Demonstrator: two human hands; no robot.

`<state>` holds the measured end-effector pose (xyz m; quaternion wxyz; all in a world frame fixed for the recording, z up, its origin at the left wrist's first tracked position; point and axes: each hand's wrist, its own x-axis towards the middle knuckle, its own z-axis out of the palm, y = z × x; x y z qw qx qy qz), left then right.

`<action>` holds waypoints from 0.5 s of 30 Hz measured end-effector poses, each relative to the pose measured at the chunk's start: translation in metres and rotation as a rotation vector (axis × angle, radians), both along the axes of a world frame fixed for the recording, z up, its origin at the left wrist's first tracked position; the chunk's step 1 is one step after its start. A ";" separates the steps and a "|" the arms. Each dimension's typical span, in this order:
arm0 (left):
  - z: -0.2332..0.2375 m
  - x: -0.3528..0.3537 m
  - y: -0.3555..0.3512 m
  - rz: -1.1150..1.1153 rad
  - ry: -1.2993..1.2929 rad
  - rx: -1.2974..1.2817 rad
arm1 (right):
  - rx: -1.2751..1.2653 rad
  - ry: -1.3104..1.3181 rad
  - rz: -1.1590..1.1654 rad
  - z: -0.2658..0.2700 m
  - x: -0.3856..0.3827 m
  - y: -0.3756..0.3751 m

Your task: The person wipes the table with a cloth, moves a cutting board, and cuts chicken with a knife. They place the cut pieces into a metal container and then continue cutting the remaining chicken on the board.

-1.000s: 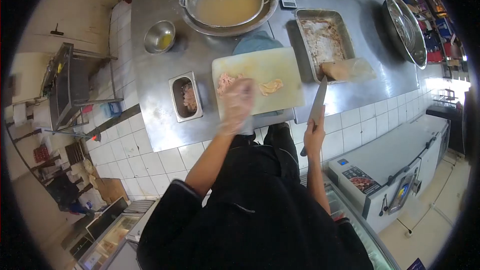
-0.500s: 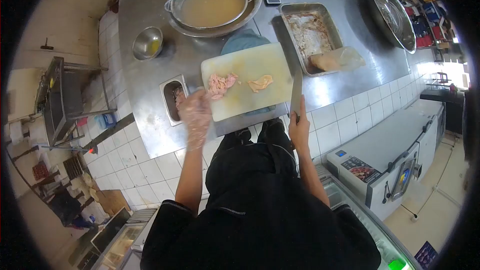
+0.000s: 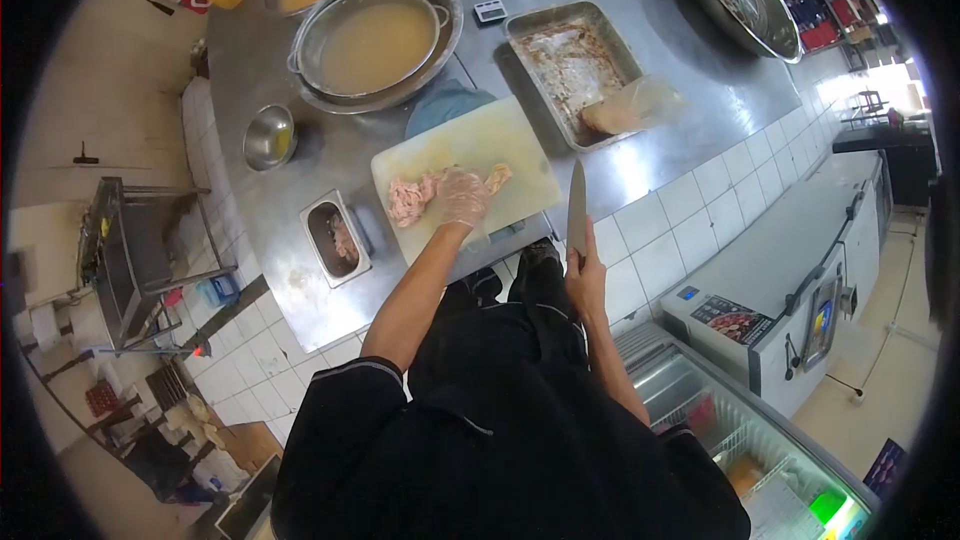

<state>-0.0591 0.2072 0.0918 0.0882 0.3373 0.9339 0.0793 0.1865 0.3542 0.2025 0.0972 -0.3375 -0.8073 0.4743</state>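
My left hand [image 3: 464, 197], in a clear plastic glove, is down on the white cutting board [image 3: 525, 145]. Its curled fingers close on a pale yellowish piece of raw meat [image 3: 498, 176] and hide part of it. A pile of pink cut meat [image 3: 408, 202] lies just left of this hand. Off the board's right edge, my right hand [image 3: 586, 278] grips a knife [image 3: 577, 215] by the handle, the broad blade pointing away from me. Left of the board, a small rectangular metal pan [image 3: 318, 223] holds more pink meat pieces.
Beyond the board stand a colander [image 3: 300, 61] of cloudy liquid in a large basin, a small steel bowl [image 3: 270, 138] and a digital scale [image 3: 490, 11]. A stained tray [image 3: 575, 32] holds a plastic bag [image 3: 632, 108]. A chest freezer [image 3: 775, 285] is at right.
My left hand has moved right, from beside the small pan onto the yellowish meat. My right hand still holds the knife. The whole view has shifted and turned slightly.
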 end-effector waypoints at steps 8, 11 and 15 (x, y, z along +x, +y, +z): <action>0.013 0.013 0.004 0.272 -0.388 0.735 | -0.057 -0.092 -0.011 0.009 -0.009 0.012; 0.003 0.010 0.011 0.320 -0.420 0.910 | -0.021 -0.056 0.008 0.006 -0.010 0.016; 0.006 0.004 0.021 0.421 -0.604 0.925 | -0.016 -0.063 0.013 0.007 -0.012 0.019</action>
